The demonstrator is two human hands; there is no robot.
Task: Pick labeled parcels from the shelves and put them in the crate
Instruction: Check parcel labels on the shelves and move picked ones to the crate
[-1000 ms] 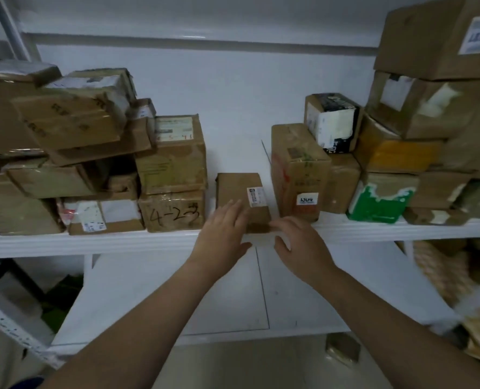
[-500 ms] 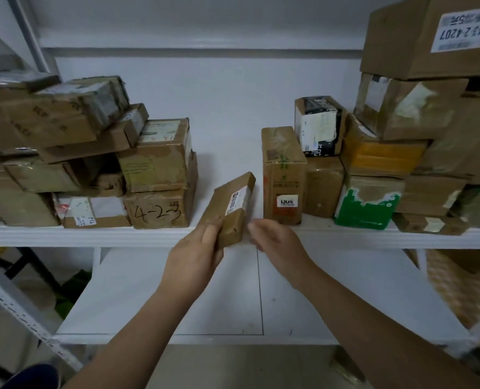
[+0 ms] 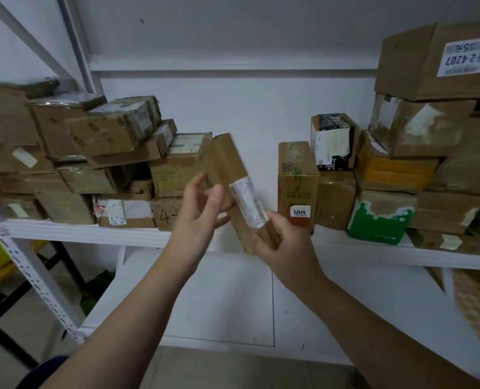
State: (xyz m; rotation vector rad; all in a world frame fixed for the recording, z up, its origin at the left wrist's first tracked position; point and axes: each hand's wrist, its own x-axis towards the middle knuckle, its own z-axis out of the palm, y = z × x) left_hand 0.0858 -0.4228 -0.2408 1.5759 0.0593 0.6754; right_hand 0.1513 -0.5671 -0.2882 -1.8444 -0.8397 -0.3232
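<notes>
A small flat brown parcel (image 3: 230, 175) with a white label on its edge is lifted off the white shelf (image 3: 79, 234) and tilted up on end in front of it. My left hand (image 3: 199, 217) grips its left side, thumb across the front. My right hand (image 3: 286, 248) holds its lower end from the right, fingers curled round it. No crate is in view.
Stacks of brown cardboard parcels (image 3: 98, 164) fill the shelf's left side. On the right stand an upright box marked 1304 (image 3: 297, 186), a green and white box (image 3: 379, 217) and taller stacks (image 3: 435, 60). A lower white shelf (image 3: 233, 304) lies beneath my arms.
The parcel lay flat on the shelf with my hands reaching it. Both hands have since gripped it, lifted it clear and turned it up on end.
</notes>
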